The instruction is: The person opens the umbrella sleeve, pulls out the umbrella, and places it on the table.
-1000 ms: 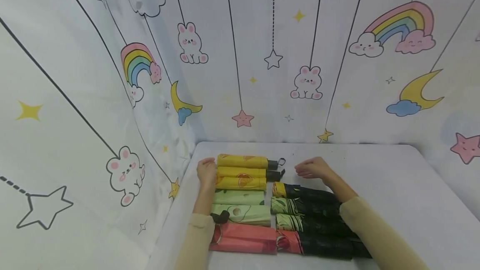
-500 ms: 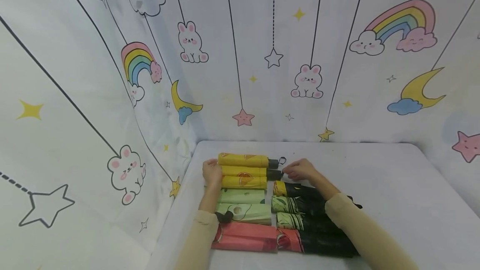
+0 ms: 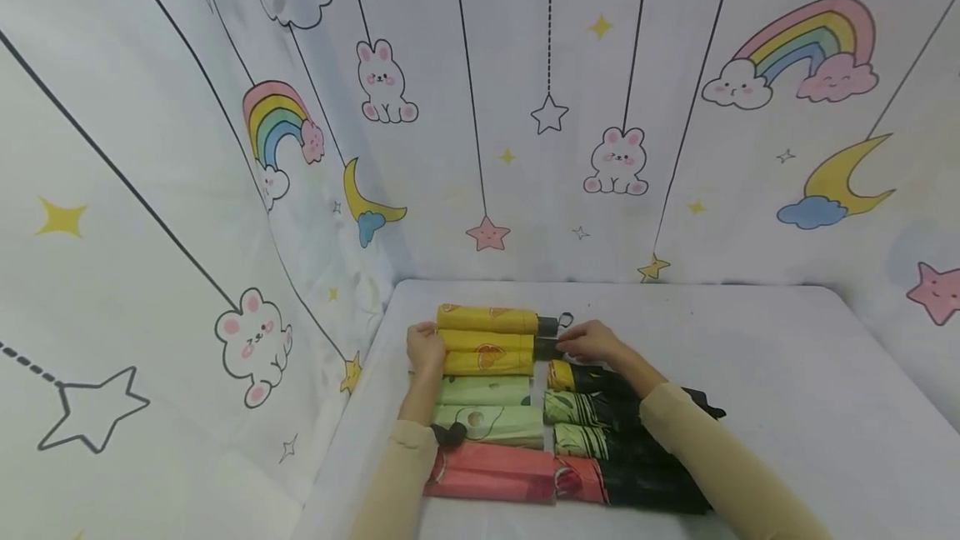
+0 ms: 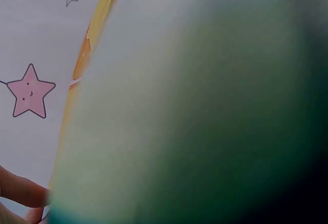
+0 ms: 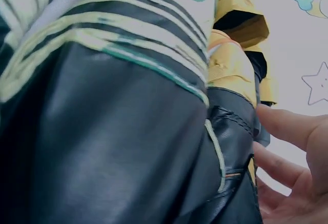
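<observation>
Two columns of folded umbrellas [image 3: 495, 473] on the surface [image 3: 787, 348], seemingly mostly arranged; perhaps left to even up: a yellow umbrella [image 3: 468, 341]. Right grip [image 3: 597, 343] spread, at its black handle [image 3: 547, 348]; left grip [image 3: 426, 351] by its other end, cannot tell whether pinching.

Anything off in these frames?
Nothing looks spilled or damaged: the folded umbrellas lie in side-by-side columns on the table. One oddity: in the left wrist view, a blurred green shape fills most of the picture, hiding whatever's behind it.
</observation>
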Tool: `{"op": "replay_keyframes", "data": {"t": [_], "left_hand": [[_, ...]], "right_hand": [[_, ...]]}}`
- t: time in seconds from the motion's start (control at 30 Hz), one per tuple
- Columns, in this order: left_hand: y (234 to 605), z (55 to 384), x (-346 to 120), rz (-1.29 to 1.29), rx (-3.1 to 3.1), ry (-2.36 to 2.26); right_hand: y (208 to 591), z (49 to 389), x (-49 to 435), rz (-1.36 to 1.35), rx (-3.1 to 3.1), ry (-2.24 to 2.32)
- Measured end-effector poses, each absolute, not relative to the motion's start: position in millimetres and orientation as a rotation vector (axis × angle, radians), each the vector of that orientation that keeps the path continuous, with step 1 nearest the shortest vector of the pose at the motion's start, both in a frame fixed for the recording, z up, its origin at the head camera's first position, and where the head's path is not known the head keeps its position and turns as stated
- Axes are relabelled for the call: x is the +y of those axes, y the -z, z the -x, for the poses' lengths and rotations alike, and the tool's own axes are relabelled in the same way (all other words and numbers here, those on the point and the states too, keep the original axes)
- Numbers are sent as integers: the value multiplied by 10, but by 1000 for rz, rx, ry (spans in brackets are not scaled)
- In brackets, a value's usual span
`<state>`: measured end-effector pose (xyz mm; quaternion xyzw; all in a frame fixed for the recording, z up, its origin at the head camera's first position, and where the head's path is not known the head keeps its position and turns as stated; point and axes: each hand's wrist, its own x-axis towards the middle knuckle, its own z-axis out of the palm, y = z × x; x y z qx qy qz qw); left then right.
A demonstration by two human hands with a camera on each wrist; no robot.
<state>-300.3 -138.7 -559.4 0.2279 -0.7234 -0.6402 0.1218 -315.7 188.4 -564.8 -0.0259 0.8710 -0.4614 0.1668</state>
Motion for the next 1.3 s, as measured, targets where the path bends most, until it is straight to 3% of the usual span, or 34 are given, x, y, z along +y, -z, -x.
{"op": "replay_keyframes", "data": {"t": [0.33,1.0,1.3], "left_hand": [[5634,3021,-1408,-696,-2113,1829],[5779,3014,-1534,-748,-2048,1876],[5771,3011,-1573,-764,-2069,1858]], "right_hand": [[5678,3163,1851,234,2580,1178],[5612,3036,1706,5,2412,1471],[5559,3067,1650,-118,2071,1919]]}}
